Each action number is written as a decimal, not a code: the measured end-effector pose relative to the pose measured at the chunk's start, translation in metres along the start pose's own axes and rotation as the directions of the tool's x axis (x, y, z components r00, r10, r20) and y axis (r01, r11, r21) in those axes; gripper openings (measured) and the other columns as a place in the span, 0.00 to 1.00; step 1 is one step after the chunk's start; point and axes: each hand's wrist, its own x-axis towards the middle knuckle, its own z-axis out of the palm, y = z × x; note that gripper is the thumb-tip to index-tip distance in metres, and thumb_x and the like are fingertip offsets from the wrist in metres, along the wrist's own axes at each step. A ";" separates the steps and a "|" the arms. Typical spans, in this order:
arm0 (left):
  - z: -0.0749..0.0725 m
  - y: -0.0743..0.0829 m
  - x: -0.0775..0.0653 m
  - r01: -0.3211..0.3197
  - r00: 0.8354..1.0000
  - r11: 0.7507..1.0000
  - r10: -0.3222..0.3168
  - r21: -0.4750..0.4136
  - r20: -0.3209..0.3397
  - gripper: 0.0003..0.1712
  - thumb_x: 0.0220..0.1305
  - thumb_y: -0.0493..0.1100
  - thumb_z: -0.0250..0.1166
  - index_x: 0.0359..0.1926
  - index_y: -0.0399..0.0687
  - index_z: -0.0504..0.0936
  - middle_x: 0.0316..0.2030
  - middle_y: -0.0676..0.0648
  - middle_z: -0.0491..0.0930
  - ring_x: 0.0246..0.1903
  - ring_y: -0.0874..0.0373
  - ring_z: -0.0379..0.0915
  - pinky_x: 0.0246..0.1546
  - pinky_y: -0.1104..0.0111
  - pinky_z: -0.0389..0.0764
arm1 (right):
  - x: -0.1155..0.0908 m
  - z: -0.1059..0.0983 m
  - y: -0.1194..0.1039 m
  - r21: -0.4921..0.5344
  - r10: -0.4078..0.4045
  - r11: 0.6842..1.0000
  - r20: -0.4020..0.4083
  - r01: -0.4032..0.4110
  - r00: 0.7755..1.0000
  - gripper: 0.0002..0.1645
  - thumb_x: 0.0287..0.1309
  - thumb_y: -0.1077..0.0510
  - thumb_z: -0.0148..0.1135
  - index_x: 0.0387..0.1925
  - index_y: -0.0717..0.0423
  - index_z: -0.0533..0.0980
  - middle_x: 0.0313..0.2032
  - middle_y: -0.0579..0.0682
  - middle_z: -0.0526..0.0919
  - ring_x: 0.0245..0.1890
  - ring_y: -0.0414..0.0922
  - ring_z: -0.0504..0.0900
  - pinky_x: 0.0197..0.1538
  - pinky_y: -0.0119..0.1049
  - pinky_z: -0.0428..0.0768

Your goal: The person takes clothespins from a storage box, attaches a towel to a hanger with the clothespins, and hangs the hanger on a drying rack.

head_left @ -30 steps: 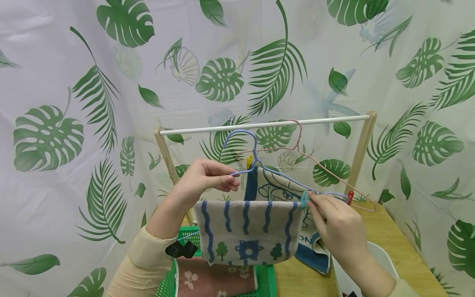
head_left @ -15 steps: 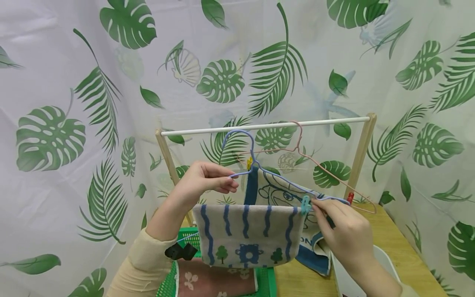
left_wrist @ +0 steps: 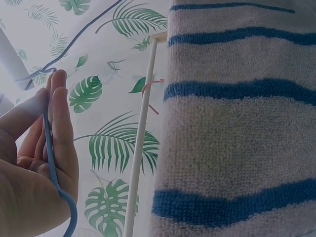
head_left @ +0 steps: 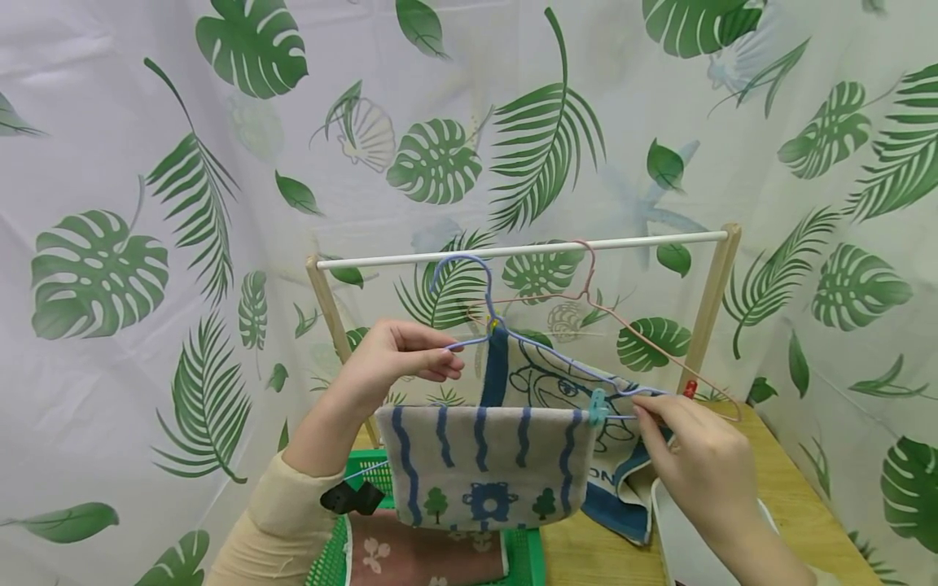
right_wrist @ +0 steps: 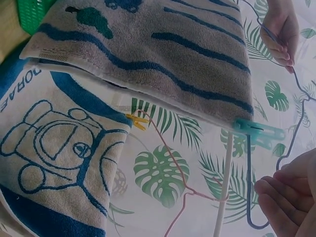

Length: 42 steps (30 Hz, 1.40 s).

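At left, the left hand (head_left: 392, 366) is pinching a blue hanger (head_left: 550, 351) that is running left to right. Below and between the hands, a striped towel (head_left: 484, 468) is hanging, hiding the lower bar. Nearer the teal clip (head_left: 598, 407) at its right edge, the right hand (head_left: 699, 452) is pinching the hanger's right end, its fingers partly covering it.

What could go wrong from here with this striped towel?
I can see only one clip, the teal clip, on the striped towel, so the opposite end might slip. The blue hanger could also snag the pink hanger or cartoon towel behind it.
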 end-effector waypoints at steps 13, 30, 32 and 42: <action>-0.007 0.004 -0.005 -0.001 1.000 1.000 0.001 0.021 -0.015 0.16 0.74 0.31 0.64 0.56 0.22 0.83 0.34 0.58 0.92 0.37 0.62 0.91 0.45 0.64 0.92 | -0.006 -0.010 0.011 -0.033 0.049 0.998 0.027 -0.048 0.998 0.08 0.54 0.64 0.71 0.37 0.62 0.88 0.33 0.56 0.93 0.27 0.51 0.90 0.29 0.46 0.83; -0.021 0.009 -0.021 0.003 0.999 0.999 0.000 0.052 -0.047 0.16 0.73 0.30 0.63 0.56 0.19 0.82 0.33 0.58 0.92 0.36 0.62 0.91 0.42 0.65 0.92 | -0.015 -0.018 0.023 -0.027 0.156 0.988 0.078 -0.154 0.985 0.04 0.59 0.66 0.71 0.35 0.62 0.89 0.33 0.56 0.93 0.28 0.54 0.89 0.30 0.27 0.79; -0.022 0.010 -0.024 0.008 0.999 0.998 -0.004 0.060 -0.054 0.16 0.74 0.30 0.63 0.56 0.20 0.82 0.33 0.58 0.92 0.36 0.62 0.91 0.43 0.65 0.92 | -0.017 -0.018 0.025 -0.025 0.170 0.985 0.082 -0.168 0.982 0.04 0.59 0.66 0.72 0.35 0.62 0.89 0.32 0.56 0.92 0.29 0.55 0.89 0.31 0.26 0.78; -0.032 0.013 -0.038 0.024 0.997 0.994 -0.015 0.108 -0.077 0.16 0.75 0.31 0.63 0.55 0.19 0.83 0.33 0.58 0.93 0.36 0.63 0.91 0.42 0.66 0.92 | -0.028 -0.020 0.038 -0.039 0.280 0.960 0.143 -0.278 0.949 0.03 0.59 0.67 0.74 0.36 0.64 0.89 0.33 0.59 0.92 0.30 0.59 0.89 0.29 0.13 0.71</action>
